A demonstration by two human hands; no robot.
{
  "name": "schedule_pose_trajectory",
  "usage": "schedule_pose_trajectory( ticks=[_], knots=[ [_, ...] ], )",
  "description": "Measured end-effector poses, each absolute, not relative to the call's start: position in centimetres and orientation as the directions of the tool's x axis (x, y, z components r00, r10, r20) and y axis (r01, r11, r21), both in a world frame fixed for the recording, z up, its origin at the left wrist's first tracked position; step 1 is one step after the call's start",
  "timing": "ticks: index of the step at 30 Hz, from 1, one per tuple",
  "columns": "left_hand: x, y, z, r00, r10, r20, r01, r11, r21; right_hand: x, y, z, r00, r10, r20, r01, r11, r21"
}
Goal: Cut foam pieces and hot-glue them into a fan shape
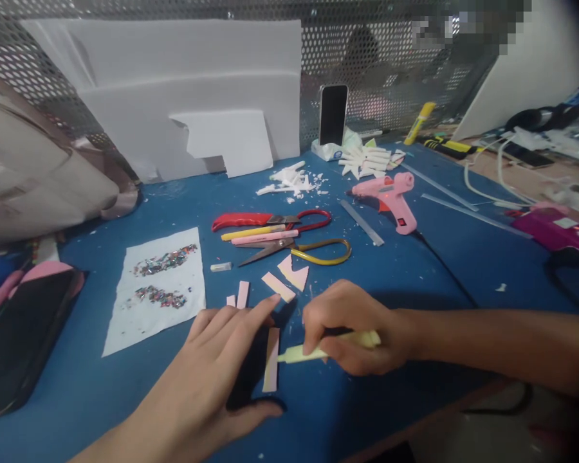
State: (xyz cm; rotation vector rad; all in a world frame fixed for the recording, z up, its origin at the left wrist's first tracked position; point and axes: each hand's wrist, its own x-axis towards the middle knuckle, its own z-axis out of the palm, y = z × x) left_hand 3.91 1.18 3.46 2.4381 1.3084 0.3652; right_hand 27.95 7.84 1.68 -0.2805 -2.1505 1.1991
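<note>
A pale yellow highlighter is gripped in my right hand, its tip at the right edge of a narrow pink strip. Yellow shows along part of that strip. My left hand lies to the left of it with fingers spread, holding nothing. Its forefinger reaches close to a second strip with a yellowish edge. Beyond the hand sits a short pink strip, and a notched pink piece lies farther back. A small pale cap rests nearby.
Red-handled pliers or cutters, scissors and two pens lie mid-table. A pink glue gun is at right, its cord trailing rightward. Glitter covers parts of a white sheet. A phone stands behind; white scraps lie before it.
</note>
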Motion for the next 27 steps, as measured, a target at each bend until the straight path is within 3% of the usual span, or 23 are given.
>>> schedule_pose_trajectory(
  ticks=[9,19,24,27],
  knots=[
    [3.1,0.8,2.9,0.521,0.851,0.062,0.682,-0.459,0.569,27.4,7.8,1.9,-0.773,0.439,0.458,-0.002,0.720,-0.694],
    [3.1,0.7,2.4,0.526,0.840,0.133,0.676,-0.507,0.535,27.2,7.5,1.5,-0.806,0.312,0.503,-0.066,0.797,-0.600],
    [3.0,0.8,2.2,0.534,0.831,0.155,0.670,-0.528,0.522,27.3,7.6,1.7,-0.781,0.395,0.484,-0.009,0.767,-0.641],
    [3.1,0.8,2.2,0.530,0.832,0.161,0.673,-0.529,0.517,27.1,7.6,2.0,-0.796,0.348,0.495,-0.049,0.778,-0.626]
  ],
)
